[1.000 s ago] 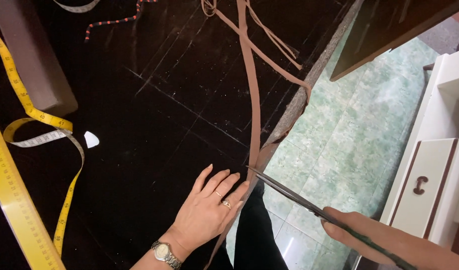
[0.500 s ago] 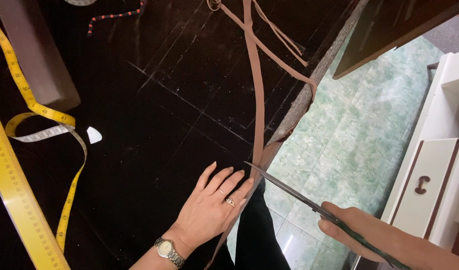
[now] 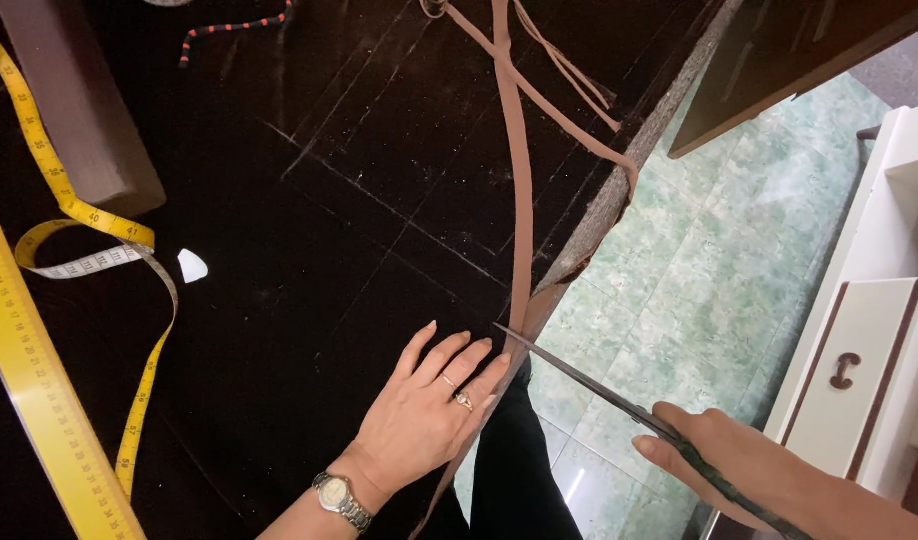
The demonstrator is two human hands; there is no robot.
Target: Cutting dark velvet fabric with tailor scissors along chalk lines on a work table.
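Cutting along the black fabric [image 3: 309, 300] spread flat over the desk [image 3: 604, 205], you held long scissors [image 3: 599, 385] with the blade tip at the cloth's near edge, right beside a brown strip [image 3: 520, 200] running down the cloth toward you. Your right hand [image 3: 739, 465] had its fingers closed around the scissor handles, off the desk edge above the green tiled floor [image 3: 699, 290]. Your left hand [image 3: 429, 410] lay palm down on the fabric, fingers open and spread, fingertips just beside the blade. Farther left sat a yellow tape measure [image 3: 84, 215], a white chalk piece [image 3: 192, 265], a yellow ruler [image 3: 39, 400] and a dark block [image 3: 79, 105]. White cabinet [image 3: 869, 350] stood at right.
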